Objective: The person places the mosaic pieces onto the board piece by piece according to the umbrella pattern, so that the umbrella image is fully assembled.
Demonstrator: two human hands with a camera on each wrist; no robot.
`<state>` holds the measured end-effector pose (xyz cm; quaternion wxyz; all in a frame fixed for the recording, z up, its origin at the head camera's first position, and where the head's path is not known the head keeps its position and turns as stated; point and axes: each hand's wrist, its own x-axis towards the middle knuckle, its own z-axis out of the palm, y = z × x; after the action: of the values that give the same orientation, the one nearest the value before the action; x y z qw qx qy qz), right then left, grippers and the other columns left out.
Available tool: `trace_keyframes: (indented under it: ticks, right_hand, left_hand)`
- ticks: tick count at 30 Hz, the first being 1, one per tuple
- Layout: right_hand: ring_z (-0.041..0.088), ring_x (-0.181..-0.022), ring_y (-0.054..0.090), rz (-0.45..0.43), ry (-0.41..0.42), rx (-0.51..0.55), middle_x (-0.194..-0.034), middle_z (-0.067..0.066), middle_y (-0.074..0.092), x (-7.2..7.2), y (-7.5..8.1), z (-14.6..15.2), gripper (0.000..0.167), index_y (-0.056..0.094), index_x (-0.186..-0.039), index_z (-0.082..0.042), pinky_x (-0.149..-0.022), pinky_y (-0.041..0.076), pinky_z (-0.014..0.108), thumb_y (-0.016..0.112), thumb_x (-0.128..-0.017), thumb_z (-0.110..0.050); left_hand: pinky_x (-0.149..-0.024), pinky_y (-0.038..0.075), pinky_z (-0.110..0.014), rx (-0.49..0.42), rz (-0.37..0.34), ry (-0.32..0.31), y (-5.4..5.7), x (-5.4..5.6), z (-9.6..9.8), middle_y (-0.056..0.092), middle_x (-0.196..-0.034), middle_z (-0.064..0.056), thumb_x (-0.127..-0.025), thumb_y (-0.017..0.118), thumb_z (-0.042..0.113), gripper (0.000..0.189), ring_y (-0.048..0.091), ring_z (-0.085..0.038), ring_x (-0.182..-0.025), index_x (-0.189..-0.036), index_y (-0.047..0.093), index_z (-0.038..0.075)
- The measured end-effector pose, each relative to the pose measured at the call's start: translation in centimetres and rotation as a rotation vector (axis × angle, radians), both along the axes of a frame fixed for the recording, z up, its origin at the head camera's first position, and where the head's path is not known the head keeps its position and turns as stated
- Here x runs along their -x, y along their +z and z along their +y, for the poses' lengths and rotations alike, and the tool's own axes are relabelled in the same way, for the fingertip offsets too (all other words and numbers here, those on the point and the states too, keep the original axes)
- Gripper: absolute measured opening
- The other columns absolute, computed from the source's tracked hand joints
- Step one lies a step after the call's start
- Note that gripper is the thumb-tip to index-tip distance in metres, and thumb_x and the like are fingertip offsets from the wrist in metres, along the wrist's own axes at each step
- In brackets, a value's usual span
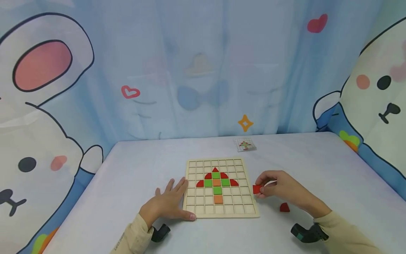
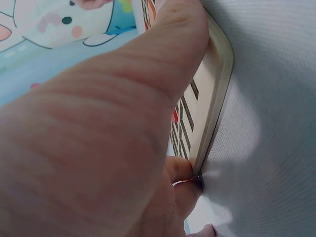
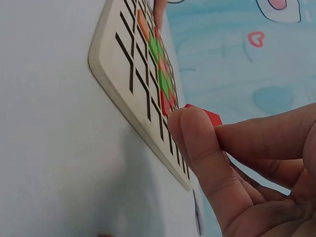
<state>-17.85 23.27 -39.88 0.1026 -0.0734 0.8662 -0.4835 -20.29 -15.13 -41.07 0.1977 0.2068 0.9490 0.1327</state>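
A square wooden grid board [image 1: 236,210] lies on the table, with red, green and orange tiles set in some of its cells. My left hand [image 1: 168,203] rests spread at the board's left edge, thumb by the near corner and fingers along the side. Just off the board's right edge, my right hand [image 1: 277,185] pinches a red tile [image 1: 256,189] between thumb and fingers; in the right wrist view the fingertips hide part of this red tile [image 3: 210,115]. A second red piece [image 1: 284,207], with a rounded side, lies on the table below the right hand.
A small pattern card [image 1: 245,144] showing a similar coloured figure lies behind the board. The white tabletop [image 1: 152,158] ends at a blue curtain [image 1: 203,70] printed with cartoon animals. A dark wrist camera sits under each forearm.
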Motion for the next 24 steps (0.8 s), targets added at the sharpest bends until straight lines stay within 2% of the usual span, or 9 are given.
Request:
trace_keyframes:
  ticks: [3,11,15,20,24]
  right_hand:
    - [0.025,-0.087,0.070,0.000,0.025,0.028,-0.105,0.010,0.067,0.0,-0.1,-1.0,0.018,0.073,-0.109,-0.001,-0.079,0.060,0.034,0.076,-0.091,-0.003]
    - [0.030,-0.079,0.074,0.012,0.159,0.147,-0.094,0.014,0.067,0.2,-0.4,-3.3,0.011,0.069,-0.107,0.006,-0.071,0.063,0.033,0.072,-0.097,0.003]
    - [0.028,-0.074,0.070,0.022,0.197,0.139,-0.089,0.014,0.069,0.2,-0.5,-4.5,0.008,0.069,-0.104,0.005,-0.066,0.061,0.032,0.073,-0.097,0.003]
    - [0.023,-0.074,0.068,0.072,0.212,0.073,-0.086,0.006,0.070,0.1,-1.0,-6.0,0.007,0.072,-0.100,0.001,-0.068,0.057,0.028,0.077,-0.096,0.001]
    - [0.022,-0.070,0.068,0.054,0.225,0.072,-0.083,0.006,0.070,-0.1,-1.2,-7.2,0.007,0.072,-0.098,0.001,-0.064,0.057,0.028,0.077,-0.095,0.002]
  left_hand:
    - [-0.115,0.011,-0.083,-0.001,-0.010,0.001,0.0,0.1,0.0,0.013,-0.179,-0.008,-0.085,0.083,0.067,0.122,0.007,-0.044,-0.162,-0.172,0.021,0.009]
    - [-0.115,0.011,-0.083,-0.004,-0.008,-0.001,0.0,0.1,0.0,0.012,-0.180,-0.008,-0.083,0.082,0.070,0.125,0.007,-0.044,-0.162,-0.172,0.020,0.009]
    - [-0.114,0.011,-0.084,-0.002,-0.007,-0.011,-0.1,0.3,-0.2,0.011,-0.180,-0.009,-0.084,0.081,0.071,0.124,0.006,-0.045,-0.162,-0.172,0.019,0.009]
    - [-0.114,0.012,-0.083,0.007,0.005,-0.010,-0.3,0.3,-0.1,0.012,-0.180,-0.008,-0.084,0.083,0.069,0.123,0.007,-0.044,-0.162,-0.172,0.021,0.009]
    - [-0.114,0.013,-0.083,0.016,0.006,-0.004,0.0,0.1,0.1,0.012,-0.180,-0.007,-0.085,0.083,0.067,0.122,0.007,-0.043,-0.162,-0.172,0.020,0.009]
